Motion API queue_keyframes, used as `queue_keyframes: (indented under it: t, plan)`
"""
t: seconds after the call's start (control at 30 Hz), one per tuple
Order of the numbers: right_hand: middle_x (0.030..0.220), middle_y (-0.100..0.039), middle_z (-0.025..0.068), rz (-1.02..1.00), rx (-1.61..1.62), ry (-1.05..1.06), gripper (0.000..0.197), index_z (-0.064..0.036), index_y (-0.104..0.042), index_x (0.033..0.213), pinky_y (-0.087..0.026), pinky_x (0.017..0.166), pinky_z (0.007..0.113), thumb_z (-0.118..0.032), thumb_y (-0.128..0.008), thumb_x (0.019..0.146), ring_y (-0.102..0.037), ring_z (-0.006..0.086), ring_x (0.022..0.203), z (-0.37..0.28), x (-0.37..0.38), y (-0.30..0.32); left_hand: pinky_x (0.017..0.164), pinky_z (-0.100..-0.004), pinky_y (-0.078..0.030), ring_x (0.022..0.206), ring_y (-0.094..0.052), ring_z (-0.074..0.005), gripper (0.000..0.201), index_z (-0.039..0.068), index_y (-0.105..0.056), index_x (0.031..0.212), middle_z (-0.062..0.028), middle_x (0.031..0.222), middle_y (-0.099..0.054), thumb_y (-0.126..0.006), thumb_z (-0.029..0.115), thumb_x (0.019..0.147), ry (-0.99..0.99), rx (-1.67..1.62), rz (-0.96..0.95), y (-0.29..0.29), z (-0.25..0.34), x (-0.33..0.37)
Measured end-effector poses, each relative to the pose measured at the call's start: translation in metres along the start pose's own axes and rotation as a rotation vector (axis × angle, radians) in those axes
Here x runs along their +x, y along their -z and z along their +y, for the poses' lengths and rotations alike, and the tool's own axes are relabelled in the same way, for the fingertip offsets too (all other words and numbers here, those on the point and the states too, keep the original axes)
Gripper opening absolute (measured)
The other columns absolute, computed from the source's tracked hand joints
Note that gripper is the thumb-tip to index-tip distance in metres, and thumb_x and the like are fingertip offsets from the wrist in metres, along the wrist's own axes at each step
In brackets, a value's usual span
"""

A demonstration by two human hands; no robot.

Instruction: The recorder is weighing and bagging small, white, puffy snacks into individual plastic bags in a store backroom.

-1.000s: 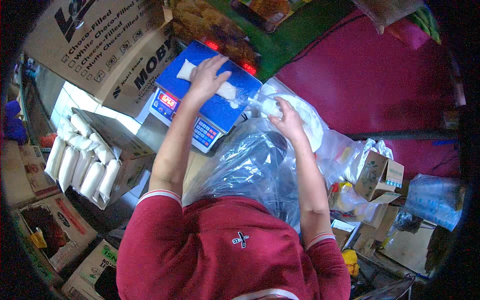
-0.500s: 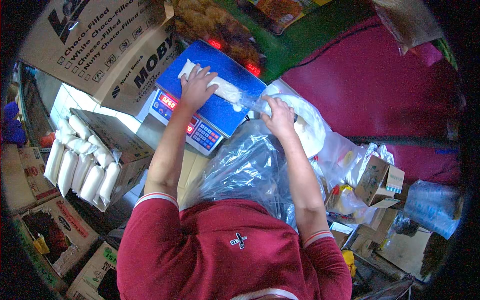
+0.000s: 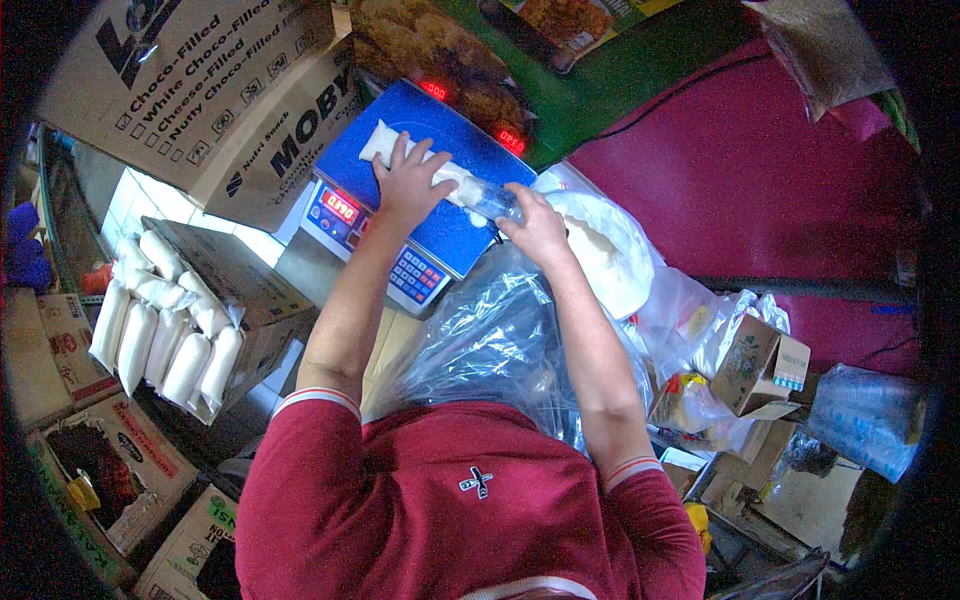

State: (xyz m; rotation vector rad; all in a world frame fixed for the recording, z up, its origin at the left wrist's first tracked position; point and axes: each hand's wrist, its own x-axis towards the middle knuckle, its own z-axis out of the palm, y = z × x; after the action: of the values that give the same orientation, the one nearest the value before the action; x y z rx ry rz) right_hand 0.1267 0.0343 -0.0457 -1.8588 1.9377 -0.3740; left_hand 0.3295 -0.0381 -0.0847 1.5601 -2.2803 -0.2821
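Note:
A long, narrow clear plastic bag of white powder [image 3: 464,181] lies slantwise on the blue platter of a digital scale [image 3: 440,120]. My left hand [image 3: 408,186] rests across its filled middle, fingers spread over the plastic. The bag's loose, unfilled end is pinched in my right hand [image 3: 537,225] at the platter's right edge; exactly where the fingertips meet is hidden. A little spilled powder shows on the platter beside the bag. Close to my right wrist is a large open white plastic sack of white powder [image 3: 612,262].
Several filled white bags [image 3: 165,330] are stacked on a carton at left. Big cardboard boxes [image 3: 270,140] stand behind the scale. Clear plastic sheeting [image 3: 490,320] lies before me. On the right, small cartons [image 3: 755,365] and plastic packs crowd together; a dark red surface [image 3: 690,190] stretches beyond.
My left hand has slid slightly right along the bag, its fingers spreading wider. My right hand has moved a little left and down, closing around the loose plastic end. The scale's front display has changed.

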Motion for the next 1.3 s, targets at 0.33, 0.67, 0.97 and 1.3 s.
queue_keyframes:
  t: [0.33,0.67,0.97,1.3]
  plan:
    - [0.112,-0.052,0.0166,0.017,0.007,0.012,0.054,-0.0104,-0.047,0.117,-0.041,0.087,0.036,-0.022,-0.066,0.067,-0.052,0.0304,0.102,0.004,0.0,0.002,0.093,-0.0638,-0.016,0.126,-0.023,-0.0285,0.039,0.027,-0.057,0.11,-0.004,0.127,-0.042,-0.056,0.042,0.074,-0.025,0.008,0.008,-0.001,0.003,-0.002]
    - [0.107,-0.054,0.0147,0.005,0.19,0.036,0.055,-0.0094,-0.047,0.117,-0.044,0.08,0.032,-0.022,-0.067,0.067,-0.055,0.0254,0.09,0.02,-0.006,0.003,0.095,-0.0619,-0.011,0.127,-0.026,-0.028,0.052,0.025,-0.046,0.123,-0.0071,0.135,-0.035,-0.055,0.045,0.076,0.061,-0.151,0.128,0.026,-0.017,-0.001]
    - [0.11,-0.054,0.0149,-0.024,0.253,-0.064,0.055,-0.0128,-0.046,0.118,-0.044,0.08,0.035,-0.021,-0.068,0.068,-0.055,0.0291,0.095,0.035,-0.022,0.014,0.1,-0.0498,-0.016,0.123,-0.033,-0.0288,0.048,0.017,-0.049,0.121,-0.0124,0.133,-0.037,-0.053,0.041,0.08,0.293,-0.135,0.458,0.119,-0.104,-0.054]
    - [0.105,-0.055,0.0151,0.027,0.272,-0.002,0.056,-0.012,-0.046,0.118,-0.046,0.077,0.034,-0.019,-0.068,0.067,-0.056,0.0273,0.09,0.045,-0.027,0.012,0.1,-0.0458,-0.019,0.122,-0.035,-0.029,0.046,0.016,-0.05,0.12,-0.0145,0.131,-0.039,-0.054,0.037,0.08,0.309,-0.127,0.479,0.125,-0.112,-0.07]
